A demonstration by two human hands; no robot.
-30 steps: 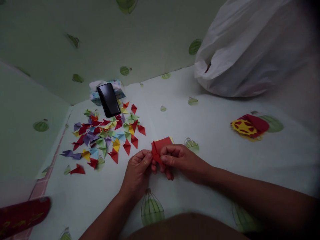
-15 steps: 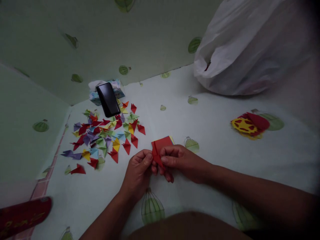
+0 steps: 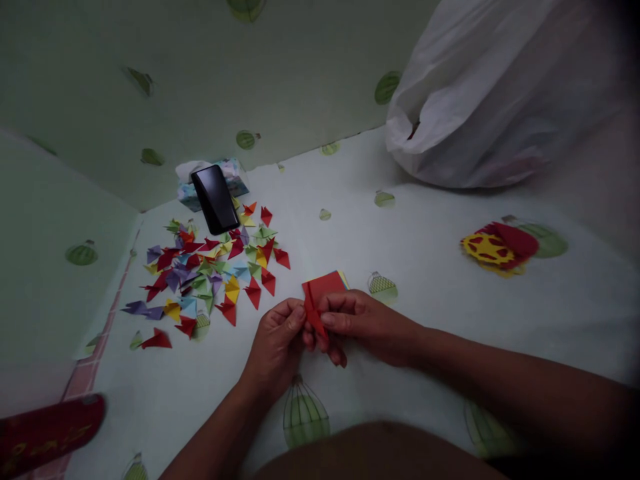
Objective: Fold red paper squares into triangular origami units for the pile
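The left hand (image 3: 275, 341) and right hand (image 3: 367, 327) meet near the middle of the cloth (image 3: 325, 183), thumbs and fingers pinched on opposite sides of a small red fold (image 3: 313, 311). The fold is held tilted in front of the paper stack (image 3: 327, 287), whose top sheet is red; whether they touch, I cannot tell. To the left lie many coloured folded papers (image 3: 203, 285). At their far edge, a phone (image 3: 216, 200) leans against a tissue pack (image 3: 237, 177). Far right stands a white bag (image 3: 465, 127), with yellow and red cutouts (image 3: 487, 248) nearer.
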